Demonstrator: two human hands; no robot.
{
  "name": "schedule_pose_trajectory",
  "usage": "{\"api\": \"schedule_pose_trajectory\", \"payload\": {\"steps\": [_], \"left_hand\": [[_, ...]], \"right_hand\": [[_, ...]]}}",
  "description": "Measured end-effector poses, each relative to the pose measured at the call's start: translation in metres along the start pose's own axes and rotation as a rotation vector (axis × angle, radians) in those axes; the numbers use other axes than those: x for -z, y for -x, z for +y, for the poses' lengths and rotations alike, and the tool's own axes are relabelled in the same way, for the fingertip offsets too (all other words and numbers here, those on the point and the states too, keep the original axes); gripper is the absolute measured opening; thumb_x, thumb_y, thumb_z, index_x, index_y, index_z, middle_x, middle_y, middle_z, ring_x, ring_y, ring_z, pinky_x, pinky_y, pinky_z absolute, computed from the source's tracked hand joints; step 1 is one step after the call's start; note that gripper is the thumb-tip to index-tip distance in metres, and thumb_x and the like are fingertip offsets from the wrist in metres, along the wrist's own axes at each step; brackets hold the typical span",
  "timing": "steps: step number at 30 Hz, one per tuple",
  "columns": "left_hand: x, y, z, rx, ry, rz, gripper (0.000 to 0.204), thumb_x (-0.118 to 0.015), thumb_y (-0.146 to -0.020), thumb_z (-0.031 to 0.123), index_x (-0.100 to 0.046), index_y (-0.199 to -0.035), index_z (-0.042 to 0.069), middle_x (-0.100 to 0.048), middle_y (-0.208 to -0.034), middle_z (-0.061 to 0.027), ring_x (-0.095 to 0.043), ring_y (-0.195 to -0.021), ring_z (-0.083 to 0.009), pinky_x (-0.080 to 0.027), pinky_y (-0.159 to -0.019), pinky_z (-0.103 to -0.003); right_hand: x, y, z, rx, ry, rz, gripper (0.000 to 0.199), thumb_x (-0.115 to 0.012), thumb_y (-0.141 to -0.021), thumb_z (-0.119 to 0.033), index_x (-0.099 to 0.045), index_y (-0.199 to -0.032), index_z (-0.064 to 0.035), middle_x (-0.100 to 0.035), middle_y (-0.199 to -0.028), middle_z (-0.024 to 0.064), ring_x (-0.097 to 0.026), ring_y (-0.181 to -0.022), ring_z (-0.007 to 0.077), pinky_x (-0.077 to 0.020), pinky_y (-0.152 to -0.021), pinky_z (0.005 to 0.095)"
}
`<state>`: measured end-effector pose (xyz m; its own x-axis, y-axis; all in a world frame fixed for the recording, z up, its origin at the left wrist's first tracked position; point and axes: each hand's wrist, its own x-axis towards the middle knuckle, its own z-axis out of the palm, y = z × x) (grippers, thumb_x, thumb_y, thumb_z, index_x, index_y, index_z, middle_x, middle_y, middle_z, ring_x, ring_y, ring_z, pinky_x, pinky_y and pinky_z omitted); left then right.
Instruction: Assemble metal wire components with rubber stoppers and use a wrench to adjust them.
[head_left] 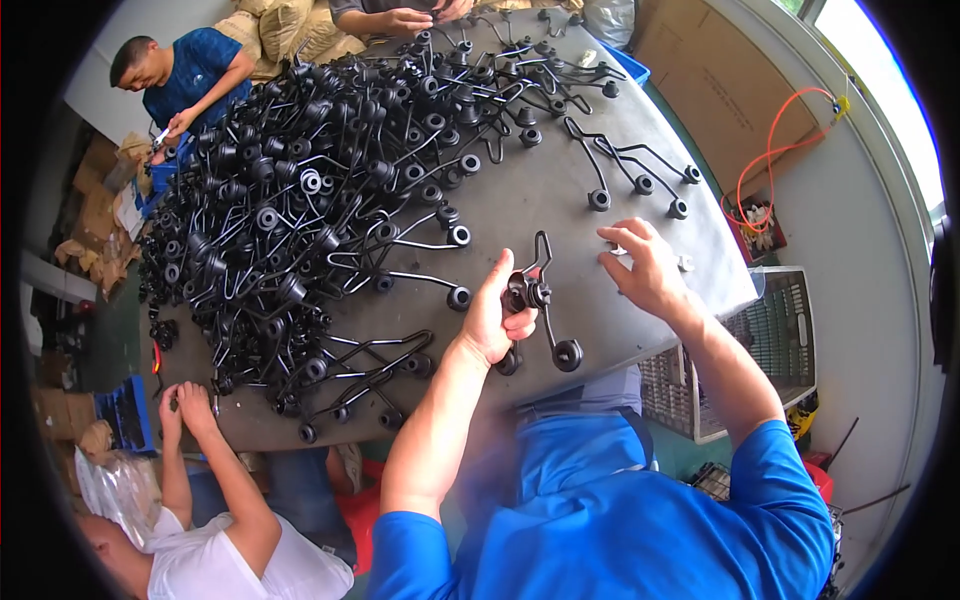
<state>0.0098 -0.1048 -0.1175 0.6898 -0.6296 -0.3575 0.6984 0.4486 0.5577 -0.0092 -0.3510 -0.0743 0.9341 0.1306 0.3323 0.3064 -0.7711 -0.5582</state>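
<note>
1. Currently, 1 black bent-wire part with round ends (pixel 540 294) is gripped by the curled left hand (pixel 490 318).
2. Rightward, the right hand (pixel 645 268) is half-curled; any contents cannot be told.
3. Similar black parts (pixel 310 180) are heaped left of both hands.

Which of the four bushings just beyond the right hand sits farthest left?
The black bushing closest to the left hand; the other three sit farther right.

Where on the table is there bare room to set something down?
Bare tabletop shows between the big pile of black parts and the loose group beyond the right hand; and again between that hand and the part in the left hand. The pile crowds the tabletop's left side.
</note>
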Motion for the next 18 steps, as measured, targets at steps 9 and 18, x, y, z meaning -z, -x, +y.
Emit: {"api": "schedule_pose_trajectory", "payload": {"steps": [9,18], "left_hand": [[-0.003,0.000,-0.002,0.019,0.015,0.069,0.052,-0.050,-0.094,0.060,-0.061,-0.100,0.009,-0.055,-0.067,0.0009,-0.030,-0.038,-0.0075,-0.021,-0.038,-0.023],[-0.006,-0.002,-0.005,-0.026,-0.041,0.109,0.053,-0.046,-0.096,0.059,-0.060,-0.102,0.009,-0.053,-0.066,0.0018,-0.030,-0.038,-0.0067,-0.020,-0.037,-0.023]], "right_hand": [[-0.013,0.005,-0.020,0.078,-0.268,-0.151,0.017,-0.067,-0.082,-0.003,-0.066,-0.099,-0.0017,-0.063,-0.091,0.0115,-0.063,-0.078,0.0255,-0.0520,-0.071,0.0347],[-0.026,0.017,-0.044,0.166,-0.380,-0.084,0.021,-0.066,-0.084,-0.002,-0.065,-0.104,-0.0023,-0.064,-0.089,0.0126,-0.065,-0.076,0.0261,-0.0530,-0.068,0.0345]]}}
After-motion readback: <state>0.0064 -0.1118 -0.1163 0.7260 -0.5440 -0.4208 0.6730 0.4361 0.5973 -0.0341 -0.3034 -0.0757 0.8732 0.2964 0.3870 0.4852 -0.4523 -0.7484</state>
